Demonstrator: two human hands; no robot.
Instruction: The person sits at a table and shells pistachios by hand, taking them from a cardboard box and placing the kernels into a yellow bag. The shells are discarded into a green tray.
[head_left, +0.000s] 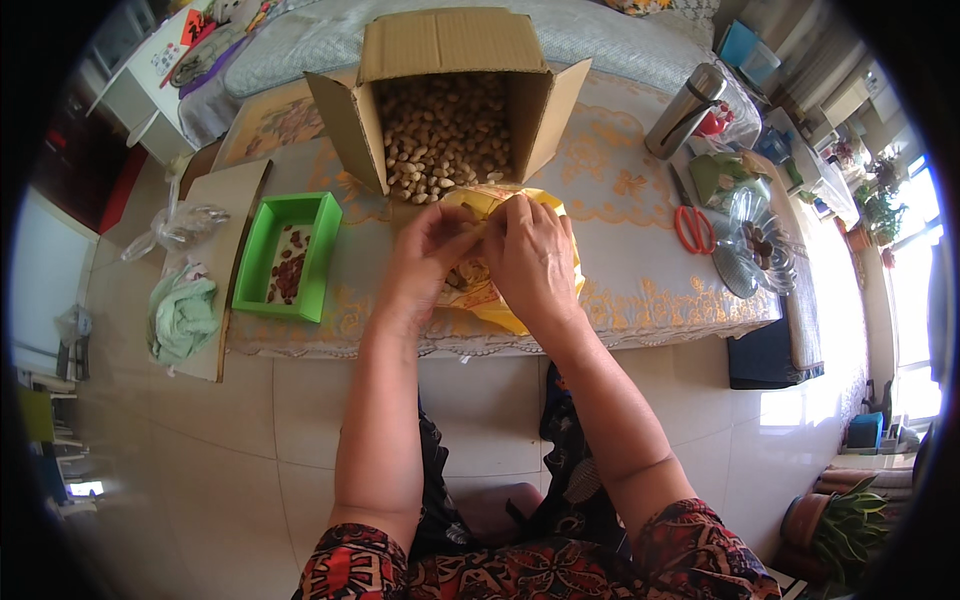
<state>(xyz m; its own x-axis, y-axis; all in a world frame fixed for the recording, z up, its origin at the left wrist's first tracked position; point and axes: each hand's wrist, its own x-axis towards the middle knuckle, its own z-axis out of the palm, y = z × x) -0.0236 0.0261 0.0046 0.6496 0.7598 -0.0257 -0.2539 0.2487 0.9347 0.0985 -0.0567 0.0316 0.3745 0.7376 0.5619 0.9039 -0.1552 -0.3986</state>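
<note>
My left hand (431, 251) and my right hand (532, 259) meet fingertip to fingertip above a yellow plastic bag (566, 217). Pinched between them is what looks like a peanut, mostly covered by the fingers. Peanut shells (454, 281) show in the bag below. Just beyond my hands, an opened cardboard box (454, 45) lies with its mouth towards me, and unshelled peanuts (442, 127) fill it and spill to its front edge. To the left stands a green rectangular box (326, 247) with reddish shelled peanut kernels (287, 276) on its bottom.
A patterned cloth (622, 255) covers the table. On the right are red-handled scissors (695, 229), a steel thermos (686, 112) and a clear plastic petal-shaped dish (765, 247). A green towel (182, 315) and a tied plastic bag (180, 225) lie on a board at left.
</note>
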